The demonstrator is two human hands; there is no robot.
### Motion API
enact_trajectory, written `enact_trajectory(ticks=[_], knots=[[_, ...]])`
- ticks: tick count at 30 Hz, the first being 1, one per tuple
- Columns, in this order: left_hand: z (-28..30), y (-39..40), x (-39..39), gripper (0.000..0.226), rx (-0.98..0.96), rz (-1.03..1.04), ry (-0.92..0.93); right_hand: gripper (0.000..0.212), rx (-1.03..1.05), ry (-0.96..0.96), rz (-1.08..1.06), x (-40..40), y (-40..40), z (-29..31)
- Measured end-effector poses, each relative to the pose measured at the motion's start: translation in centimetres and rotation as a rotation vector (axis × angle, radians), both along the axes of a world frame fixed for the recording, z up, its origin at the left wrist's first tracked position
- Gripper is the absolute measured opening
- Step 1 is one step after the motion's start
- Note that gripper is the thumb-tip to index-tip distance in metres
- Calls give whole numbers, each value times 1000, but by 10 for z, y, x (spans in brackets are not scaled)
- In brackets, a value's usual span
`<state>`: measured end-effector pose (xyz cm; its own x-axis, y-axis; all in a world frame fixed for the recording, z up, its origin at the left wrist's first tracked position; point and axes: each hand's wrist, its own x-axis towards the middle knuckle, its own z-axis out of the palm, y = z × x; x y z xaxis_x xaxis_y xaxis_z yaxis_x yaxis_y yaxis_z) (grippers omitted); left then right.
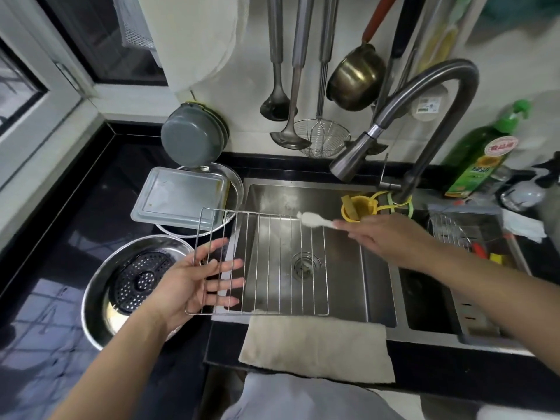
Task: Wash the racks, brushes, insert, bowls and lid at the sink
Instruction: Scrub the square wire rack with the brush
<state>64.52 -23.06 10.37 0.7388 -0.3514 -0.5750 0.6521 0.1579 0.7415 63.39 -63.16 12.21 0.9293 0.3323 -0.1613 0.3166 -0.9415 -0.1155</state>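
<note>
A wire rack (272, 265) is held level over the left part of the steel sink (348, 268). My left hand (194, 283) supports its left end from below, fingers spread straight under the wires and thumb over the frame. My right hand (378, 237) grips a white brush (312, 220), whose bristle head touches the rack's far right corner. On the counter to the left, a steel bowl (100, 298) holds a perforated insert (139, 280). Behind it a rectangular grey lid (178, 198) lies on a round steel tray (236, 180). A grey bowl (188, 137) leans on the wall.
The faucet (394, 122) arches over the sink's back. A yellow strainer (357, 209) sits at the rear. A cloth (315, 347) drapes over the front edge. On the right stands a second rack (451, 231) in a drainer, with a green soap bottle (481, 159) behind. Ladles (275, 86) hang on the wall.
</note>
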Motion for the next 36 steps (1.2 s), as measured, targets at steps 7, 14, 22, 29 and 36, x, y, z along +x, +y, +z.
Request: enact_trajectory(ticks=[7, 14, 22, 29, 36], knots=[[7, 6, 6, 43, -11, 23, -28, 49, 8, 95, 7, -30, -12, -13], [4, 8, 6, 45, -29, -5, -15, 47, 40, 52, -33, -19, -9, -7], [-2, 12, 5, 44, -67, 129, -2, 49, 118, 228, 154, -95, 3, -22], [-5, -1, -5, 44, -72, 19, 29, 45, 108, 34, -123, -20, -6, -6], [-5, 8, 0, 45, -84, 129, 0, 48, 132, 152, 28, -92, 7, -24]])
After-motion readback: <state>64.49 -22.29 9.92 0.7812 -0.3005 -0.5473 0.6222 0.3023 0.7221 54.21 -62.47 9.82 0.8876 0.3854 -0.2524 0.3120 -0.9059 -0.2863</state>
